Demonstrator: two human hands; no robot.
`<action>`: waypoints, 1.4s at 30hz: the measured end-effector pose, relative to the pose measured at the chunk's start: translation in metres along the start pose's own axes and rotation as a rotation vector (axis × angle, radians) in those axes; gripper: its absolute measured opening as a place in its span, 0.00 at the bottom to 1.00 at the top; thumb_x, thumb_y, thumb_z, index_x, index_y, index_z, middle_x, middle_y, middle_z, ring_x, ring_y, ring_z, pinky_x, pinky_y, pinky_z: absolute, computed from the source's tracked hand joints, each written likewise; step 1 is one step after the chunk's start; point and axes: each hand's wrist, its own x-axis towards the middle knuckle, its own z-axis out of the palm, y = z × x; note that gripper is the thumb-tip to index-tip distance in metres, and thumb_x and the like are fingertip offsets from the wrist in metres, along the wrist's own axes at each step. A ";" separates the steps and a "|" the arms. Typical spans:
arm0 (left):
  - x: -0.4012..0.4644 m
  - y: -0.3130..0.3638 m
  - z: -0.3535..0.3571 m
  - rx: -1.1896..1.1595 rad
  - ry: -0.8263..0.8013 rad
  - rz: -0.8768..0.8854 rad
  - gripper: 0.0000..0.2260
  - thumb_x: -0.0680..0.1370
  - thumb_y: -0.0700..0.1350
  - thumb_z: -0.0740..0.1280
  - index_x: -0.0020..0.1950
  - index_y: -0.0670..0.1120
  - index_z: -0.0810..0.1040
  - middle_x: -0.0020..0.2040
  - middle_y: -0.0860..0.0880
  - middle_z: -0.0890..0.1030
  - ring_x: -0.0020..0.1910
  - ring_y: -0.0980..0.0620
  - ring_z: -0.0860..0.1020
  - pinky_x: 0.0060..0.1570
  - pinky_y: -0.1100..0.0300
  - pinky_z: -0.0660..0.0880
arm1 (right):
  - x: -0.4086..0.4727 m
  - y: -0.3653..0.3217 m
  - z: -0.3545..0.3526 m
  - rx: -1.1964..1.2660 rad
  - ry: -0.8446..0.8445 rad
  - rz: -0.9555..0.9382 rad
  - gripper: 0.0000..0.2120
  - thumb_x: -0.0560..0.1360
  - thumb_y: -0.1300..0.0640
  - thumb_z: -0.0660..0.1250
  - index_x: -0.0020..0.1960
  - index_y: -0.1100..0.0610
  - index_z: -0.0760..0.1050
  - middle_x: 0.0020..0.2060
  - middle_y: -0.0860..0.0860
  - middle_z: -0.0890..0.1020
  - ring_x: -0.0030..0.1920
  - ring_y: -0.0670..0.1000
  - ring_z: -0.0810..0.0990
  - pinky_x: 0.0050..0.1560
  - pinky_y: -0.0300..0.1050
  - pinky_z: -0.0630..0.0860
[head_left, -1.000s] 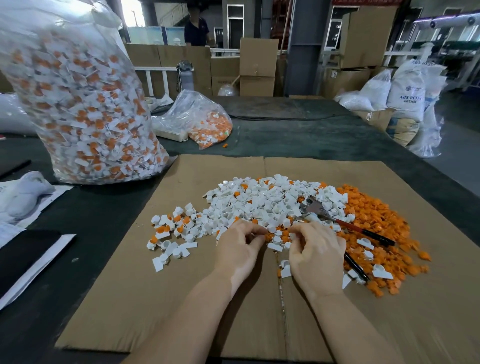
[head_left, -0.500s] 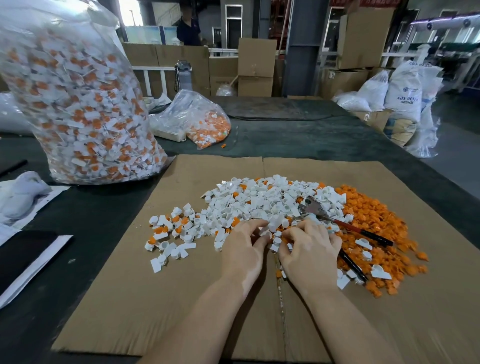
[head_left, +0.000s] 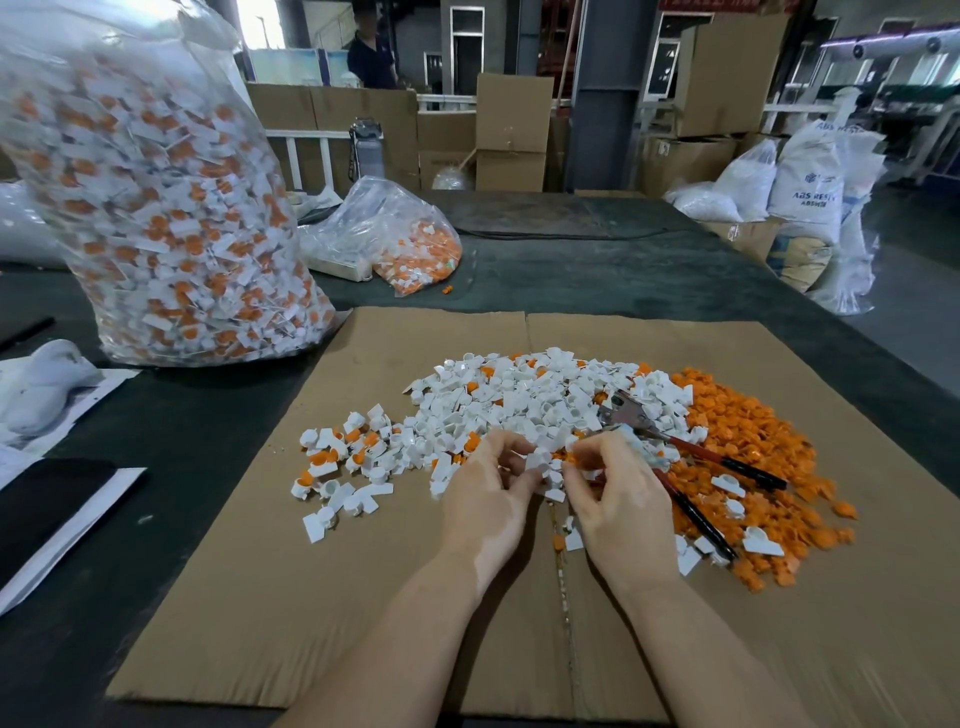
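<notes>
A heap of small white plastic parts (head_left: 524, 402) lies on a cardboard sheet (head_left: 322, 587), with a heap of orange caps (head_left: 748, 441) to its right. My left hand (head_left: 488, 488) and my right hand (head_left: 618, 493) meet at the near edge of the white heap. Both pinch a small white part (head_left: 540, 462) between their fingertips. What the right fingers hold beyond that is hidden. Pliers with red and black handles (head_left: 675, 447) lie just right of my right hand.
A large clear bag of white and orange parts (head_left: 156, 208) stands at the left. A smaller bag (head_left: 395, 239) lies behind on the dark table (head_left: 597, 270). Papers and a white cloth (head_left: 41, 384) lie far left. Boxes, sacks and a person stand beyond.
Both hands have drawn back a little from the heap and come closer together, now pinching one white part between them.
</notes>
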 end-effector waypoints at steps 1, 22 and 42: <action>0.000 0.000 0.000 -0.023 -0.008 0.003 0.10 0.74 0.41 0.70 0.43 0.55 0.73 0.36 0.55 0.75 0.32 0.65 0.72 0.34 0.74 0.68 | 0.000 0.001 -0.001 0.031 -0.009 0.002 0.06 0.70 0.65 0.72 0.44 0.60 0.75 0.37 0.49 0.79 0.37 0.47 0.77 0.38 0.32 0.71; 0.000 0.000 -0.001 -0.070 -0.061 -0.035 0.07 0.75 0.41 0.70 0.44 0.53 0.77 0.39 0.54 0.80 0.37 0.63 0.77 0.36 0.76 0.68 | 0.000 0.003 -0.003 0.372 -0.062 0.273 0.08 0.73 0.66 0.68 0.44 0.53 0.79 0.35 0.45 0.82 0.38 0.42 0.81 0.41 0.37 0.78; -0.002 -0.002 0.002 -0.017 -0.069 -0.047 0.06 0.74 0.41 0.70 0.39 0.50 0.78 0.34 0.51 0.79 0.36 0.54 0.77 0.38 0.64 0.73 | -0.005 -0.006 -0.001 -0.150 -0.044 -0.026 0.10 0.69 0.63 0.74 0.34 0.60 0.74 0.26 0.50 0.77 0.28 0.53 0.74 0.30 0.42 0.68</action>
